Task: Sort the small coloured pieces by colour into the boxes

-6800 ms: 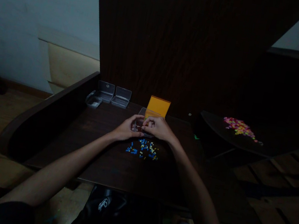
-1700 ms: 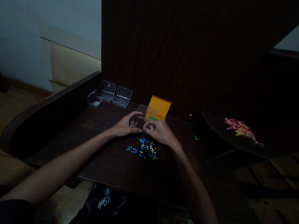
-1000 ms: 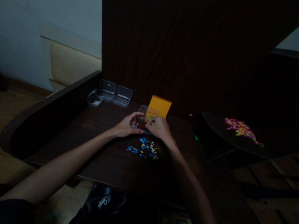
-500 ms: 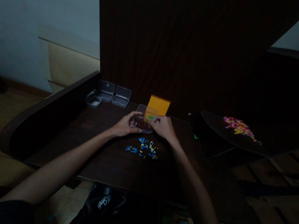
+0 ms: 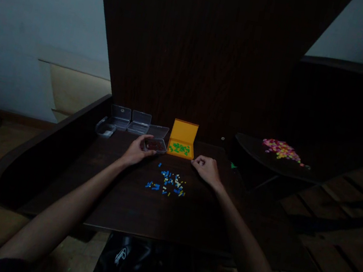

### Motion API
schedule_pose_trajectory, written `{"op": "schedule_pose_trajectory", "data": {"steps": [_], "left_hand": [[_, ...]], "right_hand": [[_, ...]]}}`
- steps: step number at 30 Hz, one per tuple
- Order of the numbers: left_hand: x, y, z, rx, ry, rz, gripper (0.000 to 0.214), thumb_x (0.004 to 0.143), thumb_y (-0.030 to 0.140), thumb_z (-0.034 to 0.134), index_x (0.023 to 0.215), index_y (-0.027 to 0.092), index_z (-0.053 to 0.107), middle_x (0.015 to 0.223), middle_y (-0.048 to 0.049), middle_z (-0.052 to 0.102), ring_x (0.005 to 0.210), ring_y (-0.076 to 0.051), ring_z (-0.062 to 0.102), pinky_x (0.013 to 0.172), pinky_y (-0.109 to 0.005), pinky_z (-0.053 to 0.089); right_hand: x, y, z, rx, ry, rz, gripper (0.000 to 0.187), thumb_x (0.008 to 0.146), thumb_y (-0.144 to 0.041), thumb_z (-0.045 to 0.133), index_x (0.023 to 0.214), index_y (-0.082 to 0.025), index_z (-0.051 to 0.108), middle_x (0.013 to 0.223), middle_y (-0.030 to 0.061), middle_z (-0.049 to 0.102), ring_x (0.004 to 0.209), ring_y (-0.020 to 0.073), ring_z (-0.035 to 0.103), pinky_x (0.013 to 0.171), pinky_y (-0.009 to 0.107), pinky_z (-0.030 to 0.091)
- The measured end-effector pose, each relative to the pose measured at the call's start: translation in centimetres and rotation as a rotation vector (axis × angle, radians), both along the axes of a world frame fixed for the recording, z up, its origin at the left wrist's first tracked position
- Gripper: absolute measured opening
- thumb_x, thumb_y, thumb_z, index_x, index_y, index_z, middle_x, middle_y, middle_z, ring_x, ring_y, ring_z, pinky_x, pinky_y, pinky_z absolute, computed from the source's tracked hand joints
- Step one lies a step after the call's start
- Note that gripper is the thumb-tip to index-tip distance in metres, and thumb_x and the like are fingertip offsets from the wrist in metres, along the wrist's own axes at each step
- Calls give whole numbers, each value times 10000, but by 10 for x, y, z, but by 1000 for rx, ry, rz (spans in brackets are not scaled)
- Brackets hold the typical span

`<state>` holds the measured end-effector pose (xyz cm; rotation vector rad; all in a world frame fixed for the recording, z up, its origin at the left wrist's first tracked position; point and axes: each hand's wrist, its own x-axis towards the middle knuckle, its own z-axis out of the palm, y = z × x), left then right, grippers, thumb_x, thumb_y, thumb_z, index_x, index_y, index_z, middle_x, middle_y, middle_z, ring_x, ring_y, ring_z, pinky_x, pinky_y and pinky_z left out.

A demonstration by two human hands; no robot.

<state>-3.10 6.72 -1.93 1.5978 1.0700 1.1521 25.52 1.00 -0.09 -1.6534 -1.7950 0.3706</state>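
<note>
My left hand [image 5: 136, 150] grips the near left corner of a small clear plastic box [image 5: 155, 145] with dark pieces inside, its lid open behind it. To its right an open yellow box [image 5: 183, 139] holds several green pieces. My right hand [image 5: 205, 167] rests on the dark table [image 5: 127, 201] just right of the yellow box, fingers curled, nothing visible in them. A scatter of small blue, yellow and white pieces [image 5: 167, 184] lies on the table between my hands, nearer to me.
Two more clear boxes [image 5: 130, 120] stand open at the table's back left, a smaller clear one [image 5: 104, 129] beside them. A heap of pink and yellow pieces [image 5: 281, 149] sits on a dark surface to the right. A dark wooden panel rises behind the table.
My hands have drawn apart. The clear box has moved left with my left hand, away from the yellow box. My right hand let go and came down to the table. The view has shifted.
</note>
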Motion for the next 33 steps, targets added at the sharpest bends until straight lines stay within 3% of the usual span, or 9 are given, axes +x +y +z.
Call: {"op": "schedule_pose_trajectory", "data": {"steps": [6, 12, 17, 21, 26, 33], "left_hand": [[-11, 10, -8, 62, 259, 55, 514, 628, 391, 780, 1052, 143, 626, 1050, -92, 643, 854, -186, 616, 804, -354, 526], [-18, 14, -3, 136, 510, 14, 372, 722, 501, 681, 911, 185, 735, 1166, -89, 597, 928, -199, 612, 841, -333, 508], [-20, 18, 3, 86, 643, -5, 339, 739, 496, 669, 897, 211, 763, 1080, -64, 658, 960, -221, 631, 885, -332, 498], [-21, 25, 3, 45, 665, -11, 339, 727, 507, 679, 899, 229, 771, 1026, -47, 693, 925, -217, 655, 881, -322, 505], [-18, 34, 4, 7, 634, -18, 374, 672, 495, 724, 918, 216, 766, 1229, -64, 628, 931, -209, 655, 826, -306, 528], [-10, 42, 1, -34, 512, 14, 522, 622, 542, 751, 992, 174, 731, 1090, -117, 701, 836, -222, 686, 784, -351, 543]], "right_hand": [[-2, -6, -7, 6, -34, 5, 251, 766, -348, 568, 640, -154, 666, 568, 15, 612, 514, 109, 489, 512, 218, 305], [-8, -8, -7, 14, -117, -25, 227, 792, -326, 569, 666, -173, 681, 611, 23, 653, 544, 118, 530, 538, 221, 318], [-11, -10, -7, 4, -162, -31, 220, 803, -328, 576, 681, -179, 683, 631, 24, 672, 554, 122, 552, 547, 222, 326], [-13, -12, -6, -12, -173, -40, 211, 807, -326, 581, 694, -184, 688, 642, 22, 681, 559, 123, 560, 545, 220, 325], [-16, -14, -4, -26, -203, -44, 200, 810, -312, 593, 697, -185, 698, 667, 31, 696, 582, 129, 577, 550, 221, 324], [-21, -18, -2, -38, -246, -52, 180, 819, -307, 597, 744, -195, 717, 705, 31, 713, 608, 141, 600, 561, 228, 331]]}}
